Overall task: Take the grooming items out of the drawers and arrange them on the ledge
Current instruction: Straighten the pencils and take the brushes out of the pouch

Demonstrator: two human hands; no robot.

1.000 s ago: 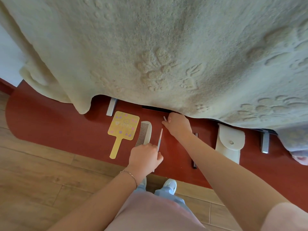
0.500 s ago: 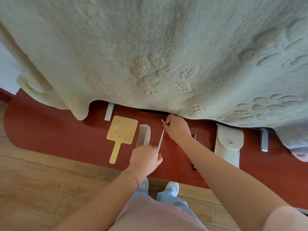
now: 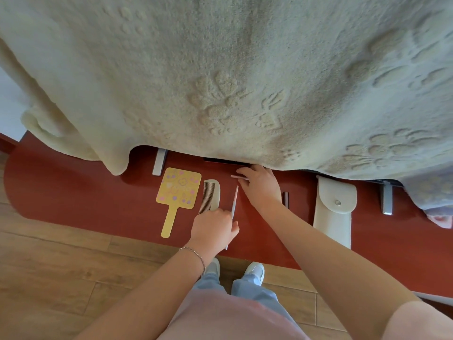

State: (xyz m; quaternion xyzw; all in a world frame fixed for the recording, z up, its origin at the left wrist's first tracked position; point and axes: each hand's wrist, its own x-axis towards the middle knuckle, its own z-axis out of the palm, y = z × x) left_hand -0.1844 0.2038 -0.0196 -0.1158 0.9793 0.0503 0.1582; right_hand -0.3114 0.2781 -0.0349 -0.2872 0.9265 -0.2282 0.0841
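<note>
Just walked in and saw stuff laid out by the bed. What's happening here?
A person is lining up grooming items on the red ledge. A yellow mirror and a comb already lie side by side. The left hand holds a thin file next to the comb, while the right hand pinches a small pink stick. A white pouch lies farther right.

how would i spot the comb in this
Find the dark red ledge under the cream blanket. Right of the yellow paddle-shaped hand mirror lies the white fine-toothed comb. Only it has teeth; the thin stick beside it is plain.
</note>
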